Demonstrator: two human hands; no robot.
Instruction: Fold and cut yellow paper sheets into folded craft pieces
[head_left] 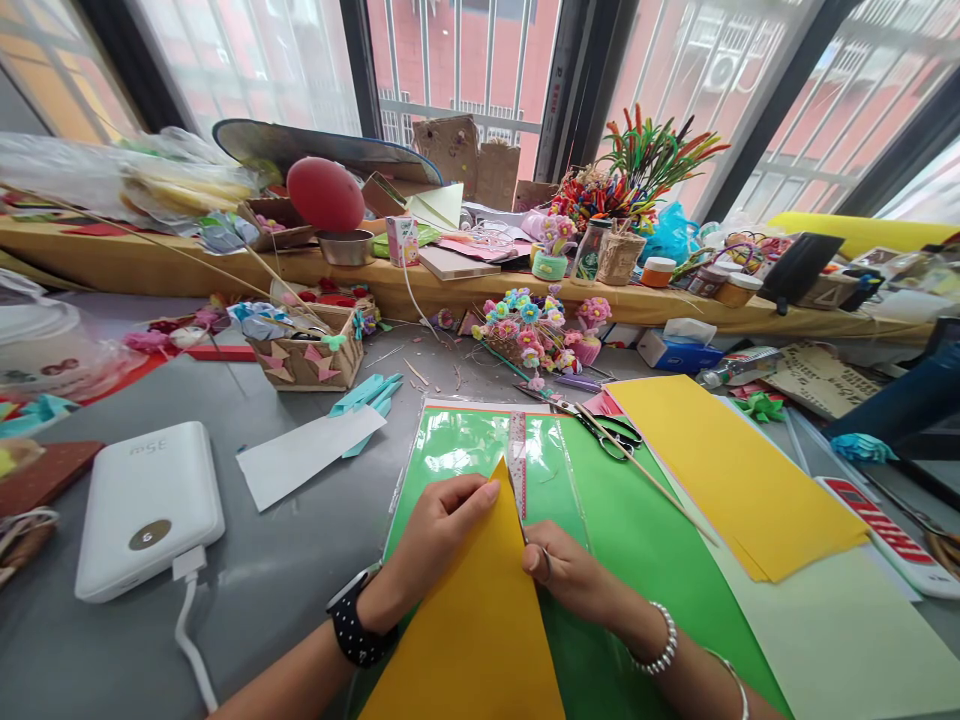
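Observation:
A folded yellow paper [472,620] lies in front of me, its point aimed away over a green sheet [637,530] in a clear sleeve. My left hand [435,530] pinches the yellow paper's left edge near the tip, thumb and fingers pressed together. On the paper's right edge my right hand [566,570] is closed, fingers curled against the fold. A black watch sits on the left wrist and a bead bracelet on the right.
A stack of yellow sheets [735,470] lies to the right, with scissors [607,430] and a thin stick [652,480] beside it. A white power bank [146,505] with its cable, a white slip [307,450], a cardboard basket [307,355] and paper flowers [532,325] crowd the grey table.

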